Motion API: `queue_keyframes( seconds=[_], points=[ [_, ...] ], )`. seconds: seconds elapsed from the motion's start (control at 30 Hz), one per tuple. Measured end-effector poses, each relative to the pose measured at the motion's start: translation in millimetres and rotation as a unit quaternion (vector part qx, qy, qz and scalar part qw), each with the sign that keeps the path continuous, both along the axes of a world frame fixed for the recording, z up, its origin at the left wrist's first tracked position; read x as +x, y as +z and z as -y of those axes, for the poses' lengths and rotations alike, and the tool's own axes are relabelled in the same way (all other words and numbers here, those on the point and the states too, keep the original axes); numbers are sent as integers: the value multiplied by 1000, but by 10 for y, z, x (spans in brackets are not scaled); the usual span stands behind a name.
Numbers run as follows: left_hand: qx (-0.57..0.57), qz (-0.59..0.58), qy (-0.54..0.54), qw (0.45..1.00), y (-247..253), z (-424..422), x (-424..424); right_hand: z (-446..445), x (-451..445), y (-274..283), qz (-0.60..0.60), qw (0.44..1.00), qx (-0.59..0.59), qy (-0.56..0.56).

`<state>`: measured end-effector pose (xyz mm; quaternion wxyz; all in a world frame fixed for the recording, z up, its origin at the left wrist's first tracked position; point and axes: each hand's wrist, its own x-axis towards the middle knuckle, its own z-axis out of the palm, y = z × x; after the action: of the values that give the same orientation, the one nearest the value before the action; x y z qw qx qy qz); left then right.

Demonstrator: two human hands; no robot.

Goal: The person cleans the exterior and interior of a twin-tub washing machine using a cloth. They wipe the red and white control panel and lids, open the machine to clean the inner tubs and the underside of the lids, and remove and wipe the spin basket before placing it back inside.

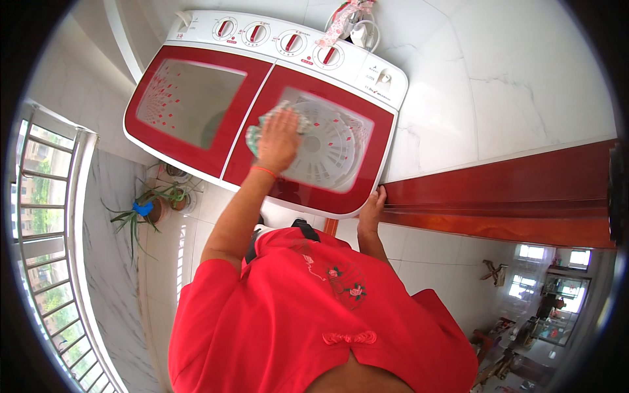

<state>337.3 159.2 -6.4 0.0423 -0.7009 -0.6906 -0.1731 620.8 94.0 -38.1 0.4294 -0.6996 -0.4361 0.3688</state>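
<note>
A twin-tub washing machine with red lids and a white body is in front of me. My left hand, blurred and wearing an orange-red wrist cord, presses a green and white patterned cloth flat on the right lid. The cloth covers the left part of that lid's clear window. Through the window a ribbed round tub shows. My right hand touches the machine's front right corner, its fingers against the side; part of it is hidden. The left lid is down.
Four-dial control panel runs along the machine's back, near a power strip with plugs. Potted aloe plants stand on the floor at left, below a barred window. A red wooden door frame borders the right side.
</note>
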Motion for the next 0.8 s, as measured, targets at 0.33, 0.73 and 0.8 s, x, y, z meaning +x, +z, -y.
queue_keyframes(
  seconds=[0.33,0.73,0.8],
  points=[
    [-46,-5,186,981,87,677,-1080,200,-223,247,134,975,171,47],
    [-50,0,-212,976,250,821,175,144,-347,127,322,899,269,126],
    [-45,15,-245,968,298,624,322,147,-336,113,320,897,278,124]
  ],
)
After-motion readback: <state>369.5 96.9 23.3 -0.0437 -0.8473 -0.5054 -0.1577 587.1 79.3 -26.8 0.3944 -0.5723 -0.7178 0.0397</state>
